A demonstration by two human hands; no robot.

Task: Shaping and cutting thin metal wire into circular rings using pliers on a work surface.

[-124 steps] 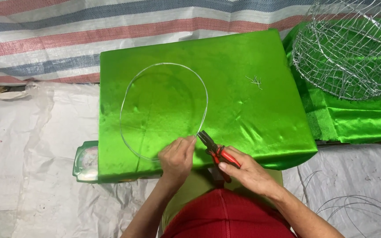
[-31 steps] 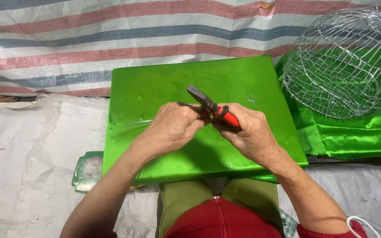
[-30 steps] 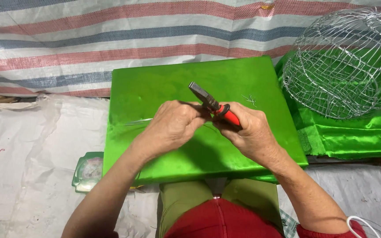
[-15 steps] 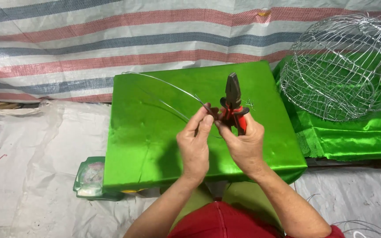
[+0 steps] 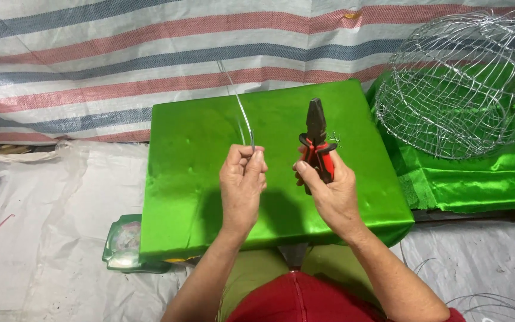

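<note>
Both forearms are bare to the elbow, above a red top (image 5: 296,301) and olive-green trousers (image 5: 251,277).

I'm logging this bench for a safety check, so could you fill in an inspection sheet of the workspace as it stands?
Surface: block covered in shiny green cloth, with a few small wire offcuts lying on it.
Job's things: thin silver wire pinched upright in the left hand; red-and-black-handled pliers in the right hand, jaws pointing up and shut.
Clutter: green-rimmed plastic container on the floor at the left.
Hands: both raised above the cloth, apart from each other.
Cables: nothing seen; only loose wire loops at the lower right.
Surroundings: domed silver wire cage on green cloth at the right; striped tarpaulin behind; white sheeting on the floor.
</note>
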